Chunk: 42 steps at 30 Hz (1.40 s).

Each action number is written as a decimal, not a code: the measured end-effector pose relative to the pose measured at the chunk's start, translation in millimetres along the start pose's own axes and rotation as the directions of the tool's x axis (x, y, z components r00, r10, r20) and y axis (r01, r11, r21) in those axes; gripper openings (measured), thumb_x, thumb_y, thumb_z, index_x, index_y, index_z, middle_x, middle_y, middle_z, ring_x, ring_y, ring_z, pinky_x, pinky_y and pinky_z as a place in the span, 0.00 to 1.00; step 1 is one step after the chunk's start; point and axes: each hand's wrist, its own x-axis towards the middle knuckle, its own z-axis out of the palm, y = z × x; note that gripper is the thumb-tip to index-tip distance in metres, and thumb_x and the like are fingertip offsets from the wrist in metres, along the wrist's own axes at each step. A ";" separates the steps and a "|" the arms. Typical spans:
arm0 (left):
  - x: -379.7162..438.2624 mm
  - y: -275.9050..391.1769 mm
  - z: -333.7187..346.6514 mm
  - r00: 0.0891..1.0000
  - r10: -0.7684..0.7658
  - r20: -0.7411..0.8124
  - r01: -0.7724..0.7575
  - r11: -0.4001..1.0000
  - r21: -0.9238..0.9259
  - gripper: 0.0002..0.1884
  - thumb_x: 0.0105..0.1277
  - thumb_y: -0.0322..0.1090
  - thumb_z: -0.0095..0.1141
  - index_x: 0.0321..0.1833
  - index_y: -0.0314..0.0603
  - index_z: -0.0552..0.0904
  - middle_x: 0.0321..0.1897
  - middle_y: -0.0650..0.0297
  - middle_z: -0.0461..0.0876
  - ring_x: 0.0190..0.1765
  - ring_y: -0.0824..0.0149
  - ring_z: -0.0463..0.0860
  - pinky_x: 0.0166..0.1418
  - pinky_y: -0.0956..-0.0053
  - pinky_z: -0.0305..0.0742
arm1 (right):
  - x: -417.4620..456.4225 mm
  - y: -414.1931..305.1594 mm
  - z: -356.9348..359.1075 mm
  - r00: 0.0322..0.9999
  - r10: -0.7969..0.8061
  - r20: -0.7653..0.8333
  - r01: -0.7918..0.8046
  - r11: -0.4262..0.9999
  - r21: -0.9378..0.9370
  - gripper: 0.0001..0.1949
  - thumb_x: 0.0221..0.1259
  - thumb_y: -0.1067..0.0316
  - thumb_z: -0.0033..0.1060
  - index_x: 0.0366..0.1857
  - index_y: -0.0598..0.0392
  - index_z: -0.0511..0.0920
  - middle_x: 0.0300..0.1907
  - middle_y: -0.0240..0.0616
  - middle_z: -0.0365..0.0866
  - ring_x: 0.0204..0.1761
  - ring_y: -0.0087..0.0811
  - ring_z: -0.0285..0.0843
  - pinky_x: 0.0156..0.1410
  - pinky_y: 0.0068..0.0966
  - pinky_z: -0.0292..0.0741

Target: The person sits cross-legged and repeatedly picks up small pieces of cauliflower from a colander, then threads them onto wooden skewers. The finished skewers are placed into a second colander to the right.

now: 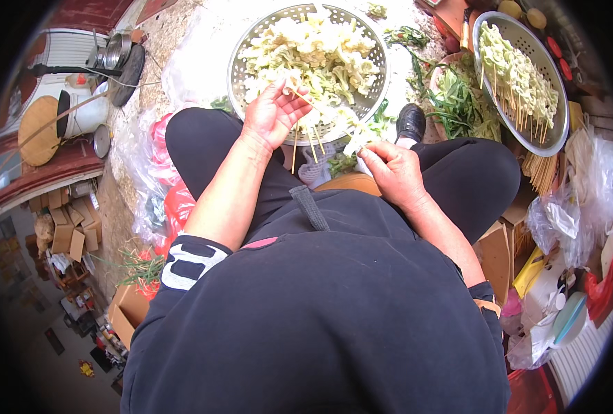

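In front of me a perforated metal colander (pixel 236 85) holds a heap of cauliflower florets (pixel 311 52). My left hand (pixel 275 116), palm up over its near edge, pinches a small floret (pixel 289 89) between thumb and fingertips. A thin bamboo skewer (pixel 309 100) slants from that floret down to my right hand (pixel 394 173). The right fingers grip its lower end, just below pale cauliflower pieces (pixel 361 138) that seem to be on it. Several skewer ends (pixel 294 150) stick out over the colander's near rim. My right fingers hide part of the skewer.
At the right, a second metal colander (pixel 537 49) holds cauliflower on skewers (pixel 519 83). Below it lies a bundle of bare skewers (pixel 542 171). Green leaves (pixel 454 98) fill a basin beside my shoe (pixel 410 122). Plastic bags (pixel 154 181) lie left of my knee.
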 end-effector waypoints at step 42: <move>-22.8 -18.9 6.9 0.994 -0.088 0.066 0.071 0.971 0.227 0.10 0.70 0.31 0.58 0.50 0.33 0.80 0.39 0.57 0.84 0.40 0.63 0.85 0.49 0.66 0.84 | -6.2 0.3 1.6 0.985 -0.147 -0.088 0.140 0.987 -0.081 0.05 0.62 0.71 0.64 0.36 0.60 0.85 0.27 0.41 0.84 0.29 0.29 0.83 0.37 0.23 0.76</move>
